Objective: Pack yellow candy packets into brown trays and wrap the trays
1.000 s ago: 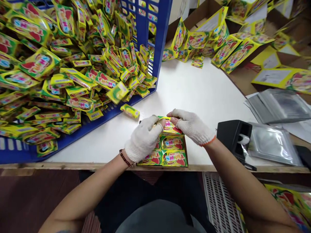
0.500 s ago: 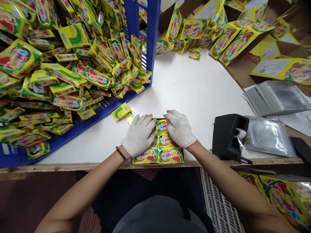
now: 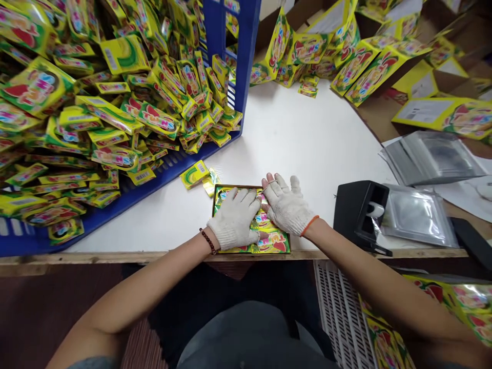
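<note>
A shallow open box (image 3: 271, 243) packed with small yellow-green packs lies at the table's front edge. My left hand (image 3: 236, 218), in a white glove with bare fingertips, rests flat on the packs in its left and middle part, fingers spread a little. Over the box's right side lies my right hand (image 3: 287, 204), gloved the same way, its fingers stretched out and partly past the rim. Neither hand holds anything. Just behind the box's left corner are a loose yellow pack (image 3: 195, 174) and a shiny pack (image 3: 211, 182).
A blue crate (image 3: 246, 66) heaped with yellow packs fills the left. Folded yellow cartons (image 3: 378, 66) stand at the back right. A black tape dispenser (image 3: 359, 215), clear plastic sleeves (image 3: 418, 215) and a stack of clear sleeves (image 3: 434, 156) are on the right.
My left hand has moved right and nearer over the packs, uncovering the box's back left corner. My right hand has shifted slightly right, its fingers now more spread.
</note>
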Available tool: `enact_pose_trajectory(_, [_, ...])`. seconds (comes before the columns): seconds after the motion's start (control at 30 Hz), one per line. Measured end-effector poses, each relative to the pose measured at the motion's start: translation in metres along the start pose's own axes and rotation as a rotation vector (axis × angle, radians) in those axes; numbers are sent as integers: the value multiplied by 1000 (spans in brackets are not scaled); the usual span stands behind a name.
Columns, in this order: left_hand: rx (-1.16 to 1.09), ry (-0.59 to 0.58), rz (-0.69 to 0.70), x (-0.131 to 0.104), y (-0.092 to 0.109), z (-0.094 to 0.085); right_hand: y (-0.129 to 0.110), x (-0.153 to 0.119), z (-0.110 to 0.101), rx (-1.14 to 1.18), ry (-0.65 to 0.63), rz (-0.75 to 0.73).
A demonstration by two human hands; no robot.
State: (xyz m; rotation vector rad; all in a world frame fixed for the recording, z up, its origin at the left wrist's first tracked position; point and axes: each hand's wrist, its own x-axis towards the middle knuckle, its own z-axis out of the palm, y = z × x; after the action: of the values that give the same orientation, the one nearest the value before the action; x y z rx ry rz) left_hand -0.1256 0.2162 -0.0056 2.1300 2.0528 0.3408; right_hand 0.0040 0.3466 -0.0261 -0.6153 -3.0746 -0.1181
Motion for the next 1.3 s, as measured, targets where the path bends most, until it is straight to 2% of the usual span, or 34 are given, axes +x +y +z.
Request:
enact_pose_trajectory(0.07, [-88,77,-9,-3,-7,-2,-8,-5,-2,-9,35,24])
enact_pose_trajectory(0.13, [-165,229,-57,-7,-21,-5,-17,-12,-3,-11,65,44])
enact_pose_trajectory(0.2, [-178,394,-149,-11,-45,-9,-26,-19,-4,-4,70,59])
enact_pose_trajectory(0.27, [-131,472,-272,-11,-77,-14,-32,-23,-4,4,61,94])
enact_pose_trajectory(0.33, [-70,431,-401,-10,-112,-17,-35,-24,-5,10,39,122])
enact_pose_trajectory(0.4, [-32,321,-528,-9,-141,-14,-36,-24,-5,18,9,126])
enact_pose_trajectory(0.47, [-23,207,-580,-9,-160,-6,-36,-24,-5,31,-16,122])
enact_pose_trajectory(0.53, [-43,181,-591,-12,-166,3,-36,-24,-3,44,-23,129])
enact_pose_trajectory(0.6, [-117,268,-627,-16,-163,9,-36,-25,-1,52,-22,138])
enact_pose_trajectory(0.67, [-270,412,-674,-20,-154,9,-36,-26,2,57,-21,141])
enact_pose_trajectory(0.73, [-494,540,-682,-25,-142,2,-35,-26,3,74,-9,135])
enact_pose_trajectory(0.8, [-729,594,-668,-31,-125,-10,-33,-25,0,131,45,117])
enact_pose_trajectory(0.87, [-874,520,-626,-37,-103,-24,-32,-22,-7,274,162,62])
enact_pose_trajectory(0.93, [-896,344,-536,-42,-79,-38,-34,-17,-18,511,299,-13])
enact_pose_trajectory(1.0, [-850,164,-420,-44,-57,-47,-38,-13,-29,792,354,-69])
enact_pose_trajectory(1.07, [-800,102,-366,-43,-41,-50,-43,-9,-35,1082,285,-41])
enact_pose_trajectory(1.1, [-792,136,-381,-42,-35,-48,-46,-8,-37,1232,222,7])
enact_pose_trajectory(1.2, [-871,409,-506,-38,-25,-34,-53,-9,-34,1619,7,175])
enact_pose_trajectory(1.27, [-955,546,-529,-38,-20,-23,-57,-10,-31,1690,-69,216])
enact_pose_trajectory(1.3, [-974,562,-508,-39,-17,-19,-58,-11,-30,1652,-64,228])
